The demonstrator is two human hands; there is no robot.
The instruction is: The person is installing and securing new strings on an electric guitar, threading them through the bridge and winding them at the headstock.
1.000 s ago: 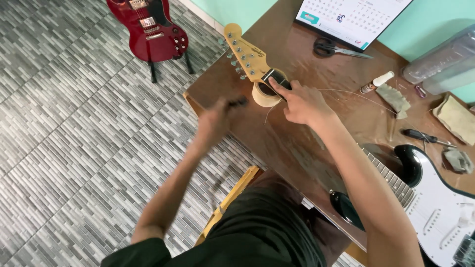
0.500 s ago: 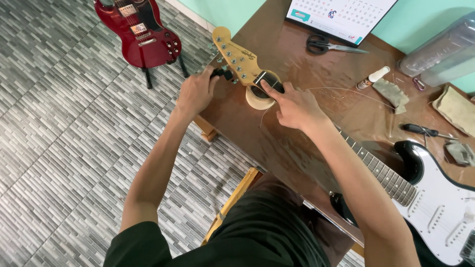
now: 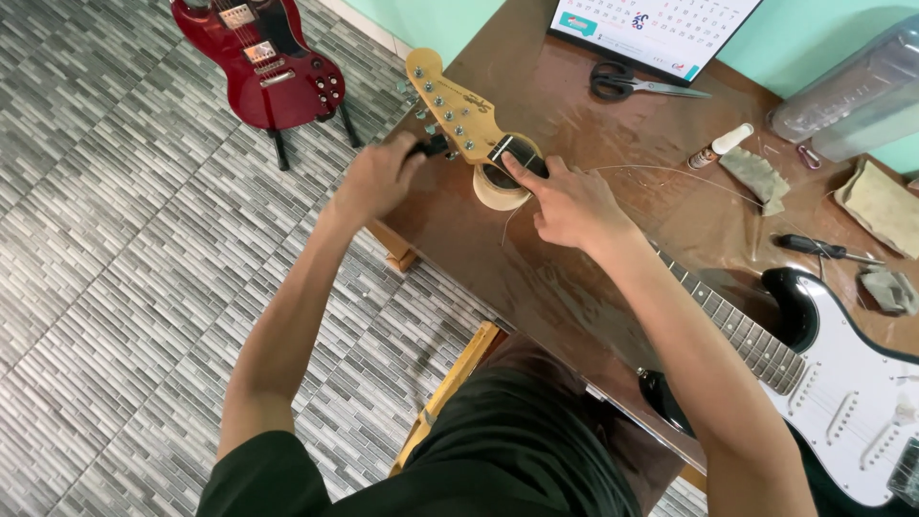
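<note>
A: Head view: where's the pale maple guitar headstock (image 3: 458,107)?

B: Eleven o'clock, brown wooden counter (image 3: 536,278) edge. Left hand (image 3: 375,178) grip is clamped on a black tuner winder (image 3: 433,147); right hand (image 3: 567,203) fingers press together on the string. Winding, I judge; next needs steady tension.

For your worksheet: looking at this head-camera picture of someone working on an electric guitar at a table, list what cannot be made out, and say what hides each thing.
Head view:
- The black tool at the tuning pegs: mostly covered by the left hand, so its kind is unclear.
- Guitar neck between headstock and body: hidden under the right hand and forearm.
- Black-and-white guitar body: cut off by the right edge.
- Red guitar on the floor: cut off by the top edge.
- Loose string: too thin to trace fully.
</note>
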